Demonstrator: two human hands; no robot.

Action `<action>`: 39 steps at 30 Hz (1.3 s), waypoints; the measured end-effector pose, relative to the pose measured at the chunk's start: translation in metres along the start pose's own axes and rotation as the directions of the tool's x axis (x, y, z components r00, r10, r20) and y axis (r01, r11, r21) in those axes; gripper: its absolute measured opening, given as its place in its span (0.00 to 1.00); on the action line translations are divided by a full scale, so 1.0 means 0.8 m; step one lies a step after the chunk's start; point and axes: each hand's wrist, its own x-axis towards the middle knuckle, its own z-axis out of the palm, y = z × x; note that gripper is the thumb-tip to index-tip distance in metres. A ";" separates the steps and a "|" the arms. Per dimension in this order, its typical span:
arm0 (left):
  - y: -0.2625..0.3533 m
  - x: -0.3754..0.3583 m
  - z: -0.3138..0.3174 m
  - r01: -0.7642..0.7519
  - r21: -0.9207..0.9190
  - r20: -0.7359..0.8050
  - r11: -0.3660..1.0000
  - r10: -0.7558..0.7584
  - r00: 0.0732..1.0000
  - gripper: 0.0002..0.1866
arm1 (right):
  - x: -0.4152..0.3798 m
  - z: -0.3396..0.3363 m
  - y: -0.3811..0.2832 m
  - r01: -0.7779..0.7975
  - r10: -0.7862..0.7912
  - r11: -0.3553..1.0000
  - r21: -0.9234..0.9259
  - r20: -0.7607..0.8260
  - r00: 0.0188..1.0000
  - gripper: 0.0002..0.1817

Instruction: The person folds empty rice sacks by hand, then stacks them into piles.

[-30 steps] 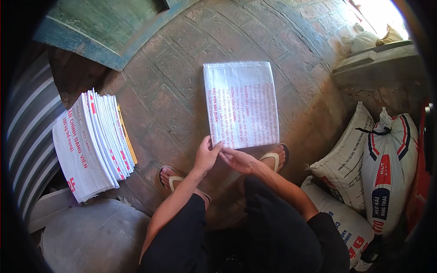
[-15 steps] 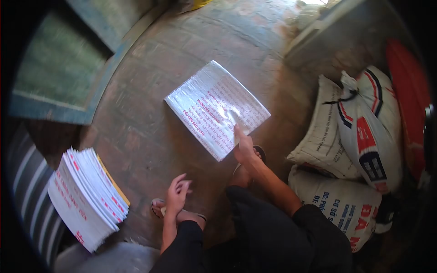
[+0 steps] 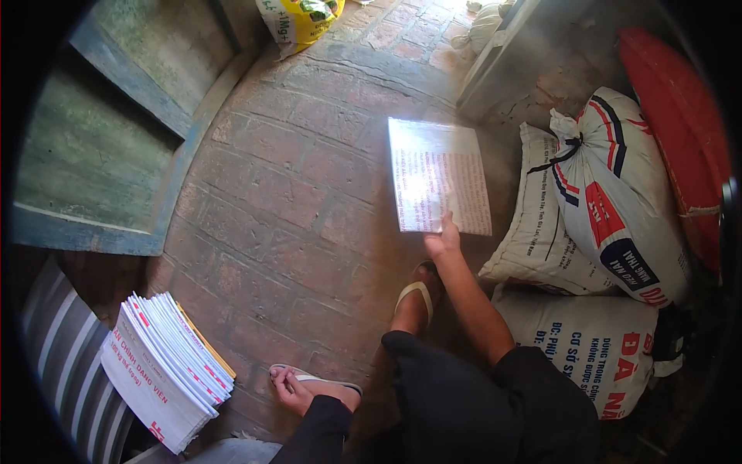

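My right hand point(image 3: 443, 238) grips the lower edge of a flat, shiny printed sack point(image 3: 440, 178), folded to a rectangle and held out over the brick floor. Glare washes out part of its red and purple lettering. Low at my left foot, my left hand point(image 3: 292, 393) holds nothing; its fingers are loosely curled, partly apart. To its left stands a stack of folded printed sacks point(image 3: 158, 371), white with red lettering and one yellow-orange edge among them.
Filled white sacks point(image 3: 626, 201) lean at the right beside a red sack point(image 3: 672, 131), above another full sack point(image 3: 580, 340). A blue-framed door point(image 3: 93, 232) is at left, ridged grey metal point(image 3: 73, 363) below it. A yellow bag point(image 3: 305, 23) lies at the top.
My right hand has swung the folded sack right and away from me, turning it more upright in view. My left hand has dropped lower toward my foot. The view has shifted slightly.
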 end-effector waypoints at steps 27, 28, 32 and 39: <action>0.035 0.030 -0.002 -0.175 0.055 0.208 0.983 0.160 0.965 0.05 | 0.110 0.042 -0.007 0.118 -0.098 0.982 0.150 -0.133 0.986 0.20; 0.043 0.038 -0.006 -0.131 0.029 0.256 0.991 0.120 0.959 0.05 | 0.112 0.042 -0.008 0.053 -0.038 0.989 0.138 -0.109 0.993 0.19; 0.132 0.109 -0.029 -0.339 -0.032 0.367 0.940 0.327 0.871 0.06 | 0.026 0.076 0.004 -0.350 0.337 0.934 0.079 -0.525 0.781 0.18; 0.361 0.292 -0.129 -0.834 0.237 0.581 0.497 0.616 0.532 0.09 | -0.180 0.307 0.094 -0.657 0.717 0.606 -0.447 -0.051 0.696 0.04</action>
